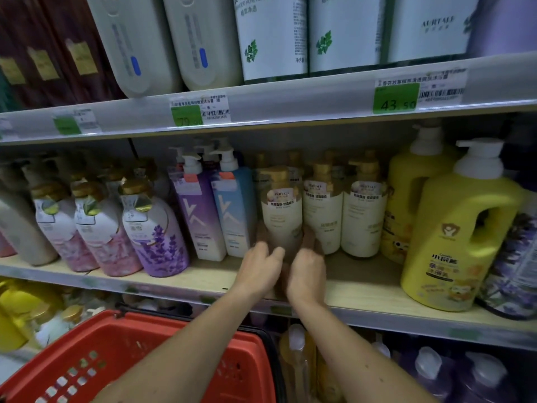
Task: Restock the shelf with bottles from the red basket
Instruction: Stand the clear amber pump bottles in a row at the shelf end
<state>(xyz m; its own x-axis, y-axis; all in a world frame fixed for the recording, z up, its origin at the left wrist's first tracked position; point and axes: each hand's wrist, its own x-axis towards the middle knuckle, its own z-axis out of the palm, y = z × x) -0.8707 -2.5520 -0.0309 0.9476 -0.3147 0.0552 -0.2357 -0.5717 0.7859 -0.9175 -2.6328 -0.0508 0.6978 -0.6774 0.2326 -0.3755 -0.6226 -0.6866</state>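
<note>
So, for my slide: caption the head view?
Both hands set a cream gold-capped bottle on the shelf above the red basket.

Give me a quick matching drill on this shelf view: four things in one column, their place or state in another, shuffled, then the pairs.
Things:
1. cream bottle with gold cap
2. lavender-print bottle
3. yellow jug
4. red basket

Places or states:
A. far right of the middle shelf, white pump on top
B. below the shelf, in front of the person
C. held at its base by left hand and right hand
D. left of the purple box-shaped bottle

Pairs: 1-C, 2-D, 3-A, 4-B
</note>
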